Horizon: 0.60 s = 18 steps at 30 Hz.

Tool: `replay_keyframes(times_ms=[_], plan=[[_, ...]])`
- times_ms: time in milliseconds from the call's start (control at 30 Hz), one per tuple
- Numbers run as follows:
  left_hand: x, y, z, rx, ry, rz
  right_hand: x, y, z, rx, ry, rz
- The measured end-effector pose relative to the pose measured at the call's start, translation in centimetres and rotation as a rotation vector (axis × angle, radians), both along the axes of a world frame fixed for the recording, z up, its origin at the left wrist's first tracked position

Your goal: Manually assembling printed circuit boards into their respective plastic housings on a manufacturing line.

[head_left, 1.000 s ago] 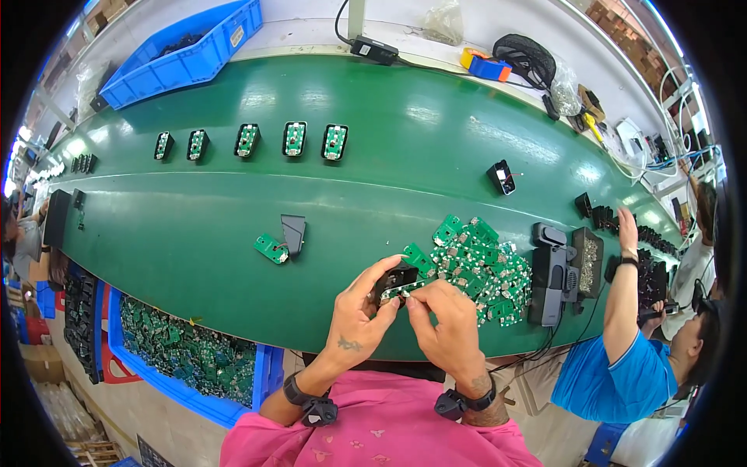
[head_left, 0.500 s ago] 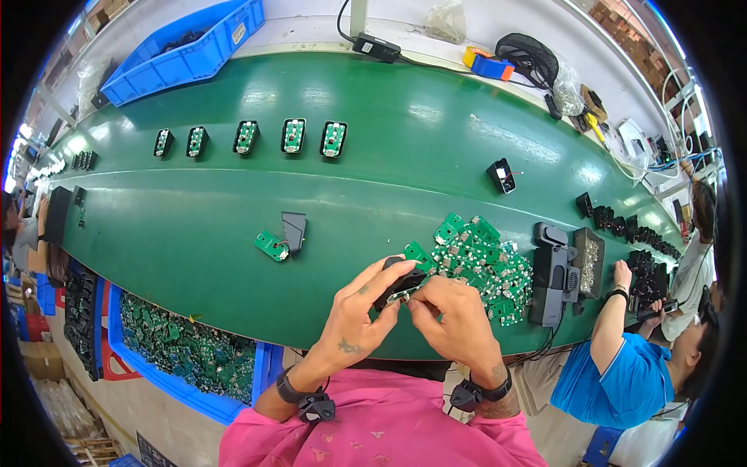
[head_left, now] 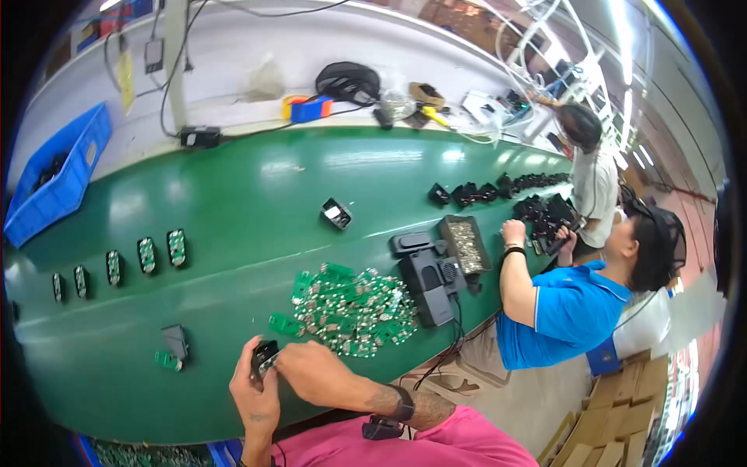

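My left hand (head_left: 255, 397) is wrapped round a small black plastic housing (head_left: 265, 352), held above the green table's near edge. My right hand (head_left: 320, 375) is closed with its fingertips at the housing's open side. What those fingers pinch is hidden. A light strip, perhaps the edge of a circuit board, shows at the opening. Just beyond my hands lies a heap of green circuit boards (head_left: 354, 311). Left of them, a dark grey housing (head_left: 176, 339) rests beside a loose green board (head_left: 166, 359).
Several board-filled black housings (head_left: 146, 254) stand in a row at left. Another housing (head_left: 336, 214) lies further back. A black device (head_left: 426, 284) and a tray of small metal parts (head_left: 467, 245) are right of the heap. A co-worker in blue (head_left: 556, 319) sits at right.
My view has swung to the right, so the table and my hands appear further left and the co-workers show more fully. Both hands stay at the black housing.
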<state>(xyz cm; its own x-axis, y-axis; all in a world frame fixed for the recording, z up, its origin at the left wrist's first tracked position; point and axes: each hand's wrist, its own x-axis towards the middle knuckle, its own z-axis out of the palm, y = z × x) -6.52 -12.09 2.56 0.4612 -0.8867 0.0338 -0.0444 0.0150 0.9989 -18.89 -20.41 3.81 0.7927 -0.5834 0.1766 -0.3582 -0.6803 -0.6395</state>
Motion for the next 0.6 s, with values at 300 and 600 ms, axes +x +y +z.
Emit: replay_keyframes(times_ms=[300,600], plan=[[1.5,-0.4,0.9,0.044,0.416,-0.074,-0.6,0.6,0.9,0.254,-0.118,-0.385],[1.4,-0.5,0.2,0.022,0.364,-0.172,-1.2,0.8,-0.5,0.930,-0.552,-0.317]])
